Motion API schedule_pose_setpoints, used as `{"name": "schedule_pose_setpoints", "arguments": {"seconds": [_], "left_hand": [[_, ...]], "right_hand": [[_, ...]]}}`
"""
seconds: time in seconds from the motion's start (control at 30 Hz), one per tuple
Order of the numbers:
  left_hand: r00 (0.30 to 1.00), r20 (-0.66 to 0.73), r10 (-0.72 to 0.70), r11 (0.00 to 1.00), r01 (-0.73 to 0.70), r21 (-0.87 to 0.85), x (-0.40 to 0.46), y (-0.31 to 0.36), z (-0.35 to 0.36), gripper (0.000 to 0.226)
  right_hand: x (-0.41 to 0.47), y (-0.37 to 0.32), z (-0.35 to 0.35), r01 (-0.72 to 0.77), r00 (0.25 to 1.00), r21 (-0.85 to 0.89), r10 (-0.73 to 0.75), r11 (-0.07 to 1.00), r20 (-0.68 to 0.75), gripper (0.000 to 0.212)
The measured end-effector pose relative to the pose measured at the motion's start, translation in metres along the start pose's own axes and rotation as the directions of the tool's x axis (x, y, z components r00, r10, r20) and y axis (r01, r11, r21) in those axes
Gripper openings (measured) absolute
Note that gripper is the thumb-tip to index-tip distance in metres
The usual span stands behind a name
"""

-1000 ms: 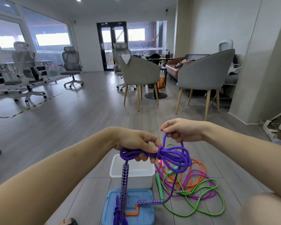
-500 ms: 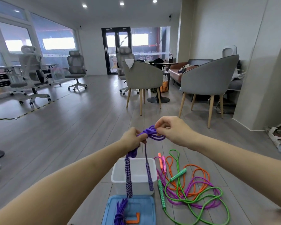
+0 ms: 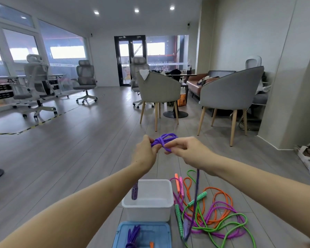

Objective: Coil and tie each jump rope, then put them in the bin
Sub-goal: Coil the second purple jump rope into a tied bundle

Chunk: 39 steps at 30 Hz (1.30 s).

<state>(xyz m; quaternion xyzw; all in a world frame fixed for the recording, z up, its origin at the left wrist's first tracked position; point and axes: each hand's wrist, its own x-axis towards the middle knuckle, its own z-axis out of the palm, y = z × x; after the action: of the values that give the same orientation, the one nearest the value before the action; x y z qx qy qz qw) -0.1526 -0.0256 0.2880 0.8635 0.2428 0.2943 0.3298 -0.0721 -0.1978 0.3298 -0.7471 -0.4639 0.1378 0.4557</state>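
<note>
Both arms stretched forward at frame centre. Left hand (image 3: 145,152) and right hand (image 3: 184,149) each pinched the knotted purple braided jump rope (image 3: 164,140), held above the white plastic bin (image 3: 149,210) at lower centre.

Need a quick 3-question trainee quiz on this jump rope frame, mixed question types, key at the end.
1. True or false: both hands grip the purple rope bundle above the floor.
2. Which is true of the white bin?
A. It is full of tied ropes
B. One purple handle hangs at its left inner side
C. The blue lid covers it
3. Fill in: the loose ropes on the floor right of the bin are green, magenta and ____.

Key:
1. True. The left hand and right hand pinch it at the knot.
2. B. The blue lid lies on the floor in front of the bin.
3. Orange: the orange rope.
</note>
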Motion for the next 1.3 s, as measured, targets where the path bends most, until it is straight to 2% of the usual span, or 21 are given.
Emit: {"name": "schedule_pose_setpoints", "arguments": {"seconds": [0.07, 0.1, 0.17, 0.27, 0.37, 0.43, 0.53, 0.6, 0.67, 0.77, 0.87, 0.97, 1.03, 1.1, 1.13, 1.23, 1.3], "left_hand": [[0.998, 0.024, -0.050, 0.990, 0.053, -0.133, 0.003, 0.004, -0.003, 0.019], [0.994, 0.064, -0.086, 0.961, 0.100, -0.257, 0.004, 0.008, -0.005, 0.019], [0.973, 0.195, -0.126, 0.817, 0.213, -0.535, 0.005, 0.016, -0.012, 0.019], [0.922, 0.384, -0.043, 0.651, 0.317, -0.689, 0.004, 0.022, -0.023, 0.030], [0.854, 0.517, 0.056, 0.629, 0.372, -0.683, -0.002, 0.027, -0.032, 0.036], [0.792, 0.601, 0.109, 0.643, 0.405, -0.650, -0.007, 0.031, -0.038, 0.040], [0.680, 0.714, 0.166, 0.665, 0.457, -0.591, -0.012, 0.035, -0.048, 0.040], [0.598, 0.780, 0.183, 0.742, 0.437, -0.508, -0.014, 0.037, -0.053, 0.034], [0.555, 0.817, 0.156, 0.837, 0.365, -0.408, -0.017, 0.039, -0.053, 0.024], [0.584, 0.808, 0.071, 0.941, 0.230, -0.249, -0.023, 0.040, -0.042, 0.020], [0.640, 0.768, 0.010, 0.999, 0.034, -0.041, -0.031, 0.037, -0.028, 0.019], [0.741, 0.670, -0.034, 0.991, -0.062, 0.118, -0.028, 0.026, -0.015, 0.020], [0.848, 0.527, -0.053, 0.988, -0.032, 0.150, -0.023, 0.017, -0.006, 0.021], [0.937, 0.339, -0.081, 0.995, 0.060, 0.074, -0.016, 0.010, 0.002, 0.020], [0.959, 0.262, -0.107, 0.993, 0.116, -0.017, -0.013, 0.008, 0.004, 0.020], [0.964, 0.167, -0.206, 0.906, 0.252, -0.340, -0.002, 0.004, 0.005, 0.024], [0.949, 0.157, -0.275, 0.782, 0.316, -0.537, 0.005, 0.007, -0.001, 0.031]], "right_hand": [[-0.002, 0.003, 0.001, -0.074, 0.996, 0.060, 0.072, 0.995, 0.045, 0.020], [-0.002, 0.005, 0.001, -0.117, 0.992, 0.089, 0.112, 0.989, 0.051, 0.019], [0.000, 0.013, -0.002, -0.187, 0.982, 0.156, 0.184, 0.970, 0.036, 0.018], [0.003, 0.027, -0.013, -0.277, 0.961, 0.222, 0.274, 0.935, 0.044, 0.025], [0.005, 0.035, -0.020, -0.358, 0.931, 0.224, 0.329, 0.906, 0.158, 0.044], [0.006, 0.038, -0.022, -0.403, 0.898, 0.198, 0.343, 0.894, 0.277, 0.046], [0.004, 0.042, -0.027, -0.427, 0.836, 0.208, 0.296, 0.880, 0.463, 0.035], [0.003, 0.043, -0.033, -0.397, 0.839, 0.211, 0.259, 0.893, 0.479, 0.018], [0.005, 0.040, -0.036, -0.359, 0.852, 0.126, 0.270, 0.925, 0.448, 0.011], [0.010, 0.032, -0.030, -0.402, 0.834, 0.013, 0.360, 0.916, 0.417, 0.023], [0.014, 0.028, -0.017, -0.334, 0.910, -0.093, 0.347, 0.938, 0.225, 0.025], [0.014, 0.022, 0.002, -0.249, 0.962, -0.128, 0.261, 0.960, 0.084, 0.022], [0.013, 0.016, 0.011, -0.227, 0.973, -0.079, 0.229, 0.971, 0.023, 0.020], [0.012, 0.012, 0.015, -0.204, 0.979, -0.043, 0.203, 0.978, -0.026, 0.019], [0.011, 0.011, 0.015, -0.188, 0.981, -0.027, 0.186, 0.982, -0.046, 0.019], [0.007, 0.011, 0.010, -0.152, 0.986, 0.033, 0.154, 0.988, -0.069, 0.021], [0.004, 0.014, 0.007, -0.170, 0.985, 0.142, 0.166, 0.975, 0.037, 0.023]]}}
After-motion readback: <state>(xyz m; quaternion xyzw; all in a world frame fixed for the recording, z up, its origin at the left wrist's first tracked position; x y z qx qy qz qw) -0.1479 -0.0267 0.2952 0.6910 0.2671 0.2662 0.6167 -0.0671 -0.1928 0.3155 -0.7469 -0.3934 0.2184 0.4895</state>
